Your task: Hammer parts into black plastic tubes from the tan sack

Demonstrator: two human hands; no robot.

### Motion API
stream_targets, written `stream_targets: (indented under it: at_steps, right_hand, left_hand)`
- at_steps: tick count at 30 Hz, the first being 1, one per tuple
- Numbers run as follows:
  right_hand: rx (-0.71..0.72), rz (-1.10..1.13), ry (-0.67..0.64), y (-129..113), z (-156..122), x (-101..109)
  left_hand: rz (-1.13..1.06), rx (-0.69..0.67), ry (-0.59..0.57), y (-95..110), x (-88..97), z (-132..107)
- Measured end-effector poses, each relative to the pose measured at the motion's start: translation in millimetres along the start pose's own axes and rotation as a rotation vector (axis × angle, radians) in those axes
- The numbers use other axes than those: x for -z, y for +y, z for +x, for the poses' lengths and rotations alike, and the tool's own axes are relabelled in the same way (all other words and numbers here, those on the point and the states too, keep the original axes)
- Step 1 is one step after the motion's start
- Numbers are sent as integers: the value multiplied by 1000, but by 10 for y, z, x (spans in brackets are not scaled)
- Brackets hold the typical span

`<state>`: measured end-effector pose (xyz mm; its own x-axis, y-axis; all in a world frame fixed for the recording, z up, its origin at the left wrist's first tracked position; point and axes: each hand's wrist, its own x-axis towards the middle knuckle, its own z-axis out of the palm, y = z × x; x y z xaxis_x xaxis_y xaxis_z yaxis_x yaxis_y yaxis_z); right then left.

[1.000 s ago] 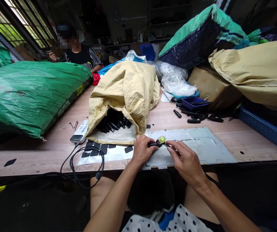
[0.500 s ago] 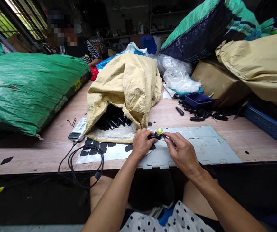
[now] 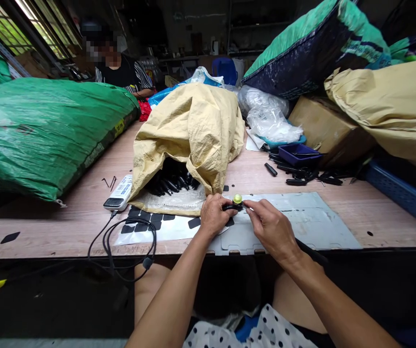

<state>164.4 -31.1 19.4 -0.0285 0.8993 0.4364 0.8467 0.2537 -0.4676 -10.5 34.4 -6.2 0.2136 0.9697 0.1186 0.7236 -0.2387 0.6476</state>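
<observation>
My left hand (image 3: 213,215) is closed around a small black part (image 3: 231,208) that carries a yellow-green round cap (image 3: 237,198). My right hand (image 3: 269,229) pinches the same part from the right, fingertips meeting at the cap. Both hands hover just over a grey metal plate (image 3: 302,222) lying at the table's front edge. Behind my left hand a tan woven sack (image 3: 189,130) lies open, with many black parts (image 3: 171,182) showing in its mouth. A white sheet of black stickers (image 3: 150,227) lies left of my hands.
A green sack (image 3: 41,130) fills the left side. A white power bank (image 3: 119,193) with a black cable (image 3: 124,246) sits near it. A blue tray (image 3: 298,153) and loose black parts (image 3: 302,176) lie at the right, by a cardboard box (image 3: 323,128). Another person (image 3: 121,72) sits at the far left.
My hands have stayed together on the small part, shifting only slightly on the plate. The camera view has swung a little.
</observation>
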Motion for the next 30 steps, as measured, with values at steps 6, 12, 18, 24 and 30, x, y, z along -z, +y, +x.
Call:
stream_targets:
  at_steps: [6,12,18,24,30]
  right_hand:
    - [-19,28,56,81,-36,84]
    - [-57,-13,39,151,39,105]
    - [-200,-190,-1,489,423,44]
    - [-141,-310,-26,830,528,-235]
    - [-107,-338,21,857,489,-309]
  left_hand:
    - [-37,-11,23,-16,-23,-5]
    - [-21,-20,17,-11,-9,-3]
    - [3,-41,15,-10,3,-8]
    - [2,-43,14,0,26,-19]
    - [2,-38,17,15,37,-17]
